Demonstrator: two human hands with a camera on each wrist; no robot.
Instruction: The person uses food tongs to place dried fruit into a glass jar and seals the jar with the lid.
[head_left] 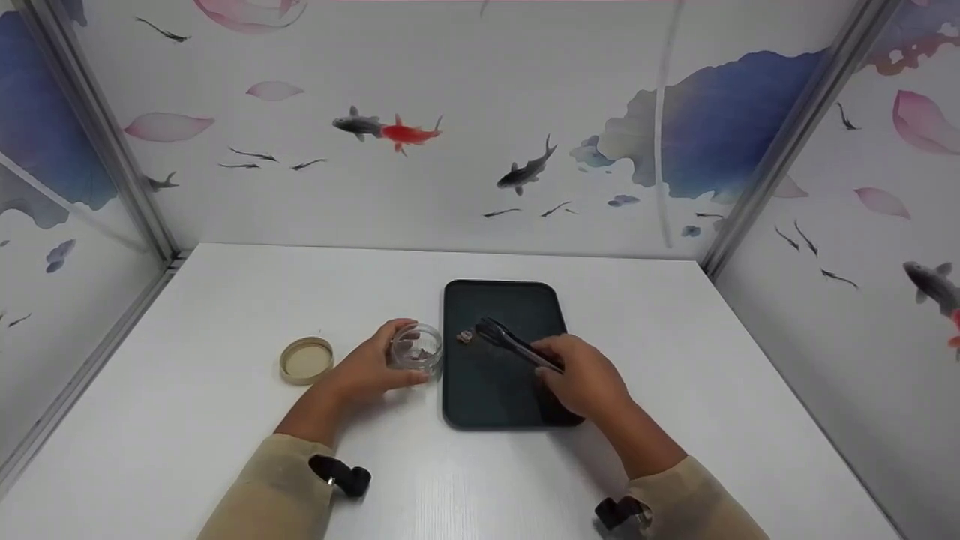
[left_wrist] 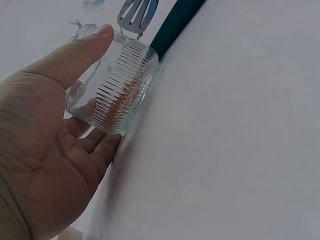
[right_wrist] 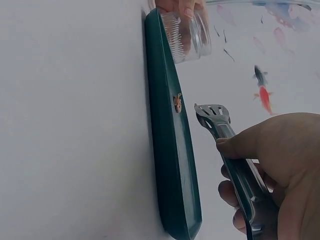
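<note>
My left hand [head_left: 364, 369] grips a clear glass jar [head_left: 417, 363] between thumb and fingers, beside the tray's left edge. Through the jar's ribbed wall [left_wrist: 120, 85] a few brownish-red bits show at the bottom. My right hand [head_left: 589, 375] holds metal tongs [head_left: 517, 346] with slotted heads, above the dark green tray [head_left: 495, 397]. A small cluster of brownish, dried-looking pieces [head_left: 465, 337] lies on the tray's left part, just left of the tong heads. In the right wrist view the tongs [right_wrist: 240, 175] hang above the tray; whether they pinch a small bit, I cannot tell.
A round gold-coloured lid [head_left: 306, 361] lies on the white table [head_left: 465, 480], left of my left hand. White panels [head_left: 450, 202] printed with fish and petals stand at the back and both sides, joined by metal posts [head_left: 795, 135].
</note>
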